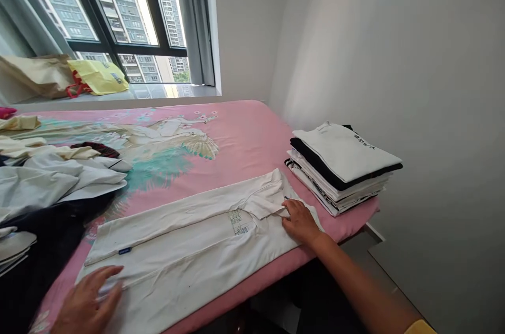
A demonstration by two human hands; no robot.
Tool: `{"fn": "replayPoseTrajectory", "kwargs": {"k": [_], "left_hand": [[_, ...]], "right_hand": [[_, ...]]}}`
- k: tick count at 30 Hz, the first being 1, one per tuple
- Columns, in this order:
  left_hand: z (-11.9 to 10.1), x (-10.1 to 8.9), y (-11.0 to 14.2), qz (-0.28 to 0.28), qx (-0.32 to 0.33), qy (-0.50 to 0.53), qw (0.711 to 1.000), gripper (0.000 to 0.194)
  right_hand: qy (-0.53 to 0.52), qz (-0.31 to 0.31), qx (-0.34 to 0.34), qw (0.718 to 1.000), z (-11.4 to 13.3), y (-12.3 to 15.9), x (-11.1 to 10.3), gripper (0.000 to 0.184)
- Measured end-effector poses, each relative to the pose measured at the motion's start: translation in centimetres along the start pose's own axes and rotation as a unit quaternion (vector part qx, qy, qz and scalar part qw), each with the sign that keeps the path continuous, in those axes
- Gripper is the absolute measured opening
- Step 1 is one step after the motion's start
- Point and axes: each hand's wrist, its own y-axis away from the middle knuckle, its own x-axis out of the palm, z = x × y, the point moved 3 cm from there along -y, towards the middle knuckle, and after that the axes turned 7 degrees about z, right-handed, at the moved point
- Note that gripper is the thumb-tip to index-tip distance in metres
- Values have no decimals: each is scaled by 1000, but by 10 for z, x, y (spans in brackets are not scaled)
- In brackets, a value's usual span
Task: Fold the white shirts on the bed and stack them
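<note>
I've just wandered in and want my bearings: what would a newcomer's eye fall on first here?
Probably the long white fabric shirt, spread along the near edge of the pink patterned sheet. Next might come the neat stack of folded white and black clothes at the right, then the loose heap of white, cream and dark clothing at the left.

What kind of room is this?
Most likely a bedroom. A pink patterned sheet is spread like bedding, folded clothes are stacked on it, and a window with grey curtains looks out on tall buildings.
</note>
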Motion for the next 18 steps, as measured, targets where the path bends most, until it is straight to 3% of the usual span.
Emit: {"fn": "replayPoseTrajectory", "kwargs": {"k": [1, 3, 7, 10, 14, 18], "left_hand": [[-26, -1, -4, -75, -6, 37, 996, 25], [-90, 6, -15, -116, 66, 77, 988, 25], [-212, 34, -48, -79, 192, 83, 975, 24], [-284, 56, -77, -48, 228, 56, 971, 31], [-341, 75, -110, -36, 172, -6, 984, 50], [-350, 78, -138, 2, 122, -64, 990, 28]], "right_hand": [[-3, -5, -5, 1000, -1, 1, 0, 33], [-19, -26, -20, 999, -3, 2, 1, 27], [-84, -91, -55, 991, -5, 3, -3, 21], [-121, -114, -72, 983, -5, 1, -14, 18], [-135, -130, -95, 978, -5, -7, -33, 19], [-156, -127, -98, 975, -10, -22, -49, 19]]}}
